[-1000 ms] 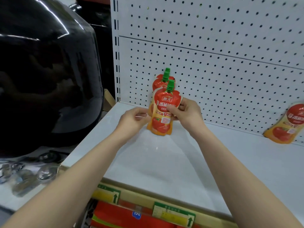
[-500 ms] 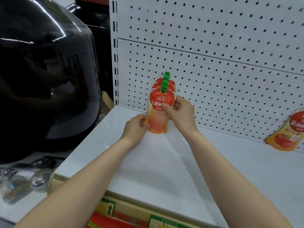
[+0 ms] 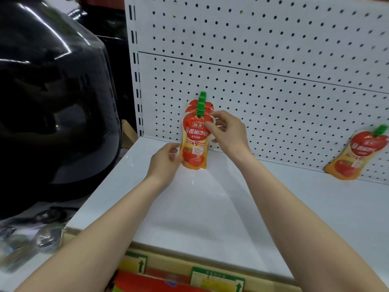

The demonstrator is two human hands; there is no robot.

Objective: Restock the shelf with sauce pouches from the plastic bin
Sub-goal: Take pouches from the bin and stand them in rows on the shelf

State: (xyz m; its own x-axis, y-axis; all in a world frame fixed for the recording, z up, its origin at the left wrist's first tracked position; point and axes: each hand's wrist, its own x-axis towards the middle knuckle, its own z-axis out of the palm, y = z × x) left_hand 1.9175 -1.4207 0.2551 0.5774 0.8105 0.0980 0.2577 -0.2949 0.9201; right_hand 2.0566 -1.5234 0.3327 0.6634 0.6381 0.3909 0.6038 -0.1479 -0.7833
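Observation:
A red and orange sauce pouch (image 3: 194, 144) with a green cap stands upright on the white shelf (image 3: 210, 207), pressed against more pouches behind it at the pegboard. My left hand (image 3: 166, 161) holds its lower left edge. My right hand (image 3: 227, 133) pinches its upper right side. Another sauce pouch (image 3: 355, 157) leans tilted against the pegboard at the far right. The plastic bin is not in view.
A big glossy black rounded object (image 3: 52, 102) fills the left side beside the shelf. The white pegboard back wall (image 3: 273, 70) rises behind the shelf. Price label holders (image 3: 216, 277) line the shelf's front edge, with red packages below.
Both hands have pushed the front pouch back and upright against the pouches at the pegboard. The view has shifted slightly.

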